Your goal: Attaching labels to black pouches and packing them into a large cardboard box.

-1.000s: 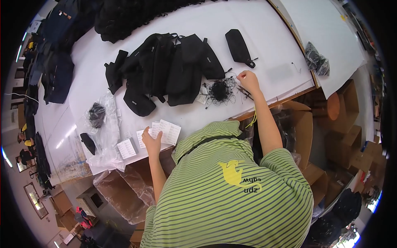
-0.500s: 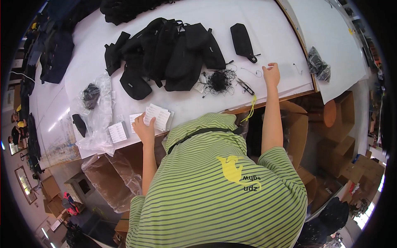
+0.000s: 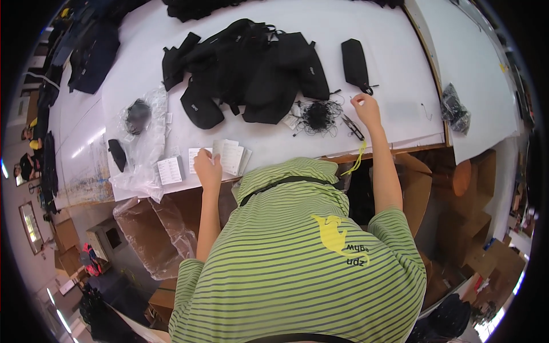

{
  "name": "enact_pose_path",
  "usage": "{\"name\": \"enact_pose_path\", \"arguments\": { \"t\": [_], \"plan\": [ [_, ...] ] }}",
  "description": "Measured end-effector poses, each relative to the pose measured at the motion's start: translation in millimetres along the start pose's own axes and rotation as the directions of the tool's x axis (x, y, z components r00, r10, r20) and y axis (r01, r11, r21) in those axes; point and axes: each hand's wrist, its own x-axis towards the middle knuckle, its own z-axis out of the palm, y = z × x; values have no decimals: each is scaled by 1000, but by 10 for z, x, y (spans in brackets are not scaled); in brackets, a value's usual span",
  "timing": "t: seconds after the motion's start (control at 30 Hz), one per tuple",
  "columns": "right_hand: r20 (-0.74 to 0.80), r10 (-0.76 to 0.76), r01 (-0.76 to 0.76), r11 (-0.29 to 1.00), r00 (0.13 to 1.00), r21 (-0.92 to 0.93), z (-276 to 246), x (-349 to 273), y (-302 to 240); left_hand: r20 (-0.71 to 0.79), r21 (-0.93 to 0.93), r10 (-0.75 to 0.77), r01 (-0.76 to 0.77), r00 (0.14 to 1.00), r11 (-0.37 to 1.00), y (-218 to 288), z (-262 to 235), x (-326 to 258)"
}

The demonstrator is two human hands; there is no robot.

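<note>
My left hand [image 3: 208,169] is closed at the edge of a fanned stack of white printed tags [image 3: 231,157], its fingertips pinching a white tag. My right hand [image 3: 367,110] is raised over the table with thumb and fingertips pressed together; whatever lies between them is too small to make out. Just beyond it rests a black zippered pouch [image 3: 355,64]. Black-handled thread snips [image 3: 353,128] with a yellow cord lie beside the right wrist. To their left sits a tangle of thin black strings [image 3: 319,116].
Black pouches [image 3: 246,74] are heaped in the table's middle. Clear plastic bags [image 3: 143,148] and another tag stack [image 3: 170,170] lie at the left. A wrapped black bundle [image 3: 454,108] is on the right-hand table. Cardboard boxes [image 3: 171,223] stand below the front edge.
My right hand has turned from a loose curl into a pinch, closer to the single pouch. My left hand has drawn back to the tag stack's left edge. The whole view has shifted slightly.
</note>
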Motion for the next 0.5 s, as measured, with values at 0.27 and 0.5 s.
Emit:
{"name": "enact_pose_path", "arguments": {
  "t": [0.27, 0.5],
  "plan": [
    [266, 213, -339, 505, 940, 793, -560, -486, -1534, 410, -849, -30, 394, 911, 352, 921, -560, -45],
    [321, -31, -244, 581, 947, 776, -522, -827, -2381, 325, -797, 261, 114, 909, 594, 1533, -809, -240]
  ]
}}
